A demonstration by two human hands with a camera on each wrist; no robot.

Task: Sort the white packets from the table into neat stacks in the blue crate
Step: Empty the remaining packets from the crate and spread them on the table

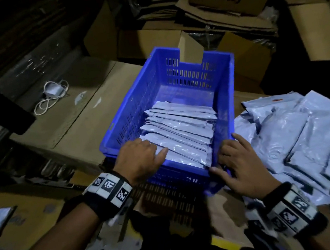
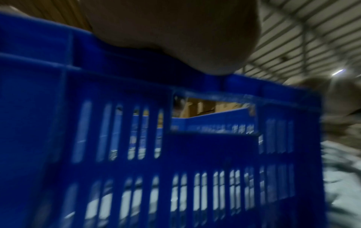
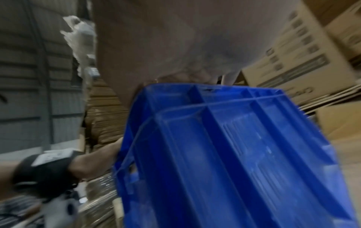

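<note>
The crate was bright blue, its walls patterned with rows of slots. The packets inside it and the loose pile beside it were pale bluish-white. Both wristbands were black, bearing white squares with black-and-white block codes. The boxes behind were brown.

Blue crate holds overlapping white packets; more packets piled right.

The blue crate was seen close up from its corner, blurred. The right hand lay over its top rim. The left hand was seen at the crate's left side, with cardboard boxes behind.
</note>
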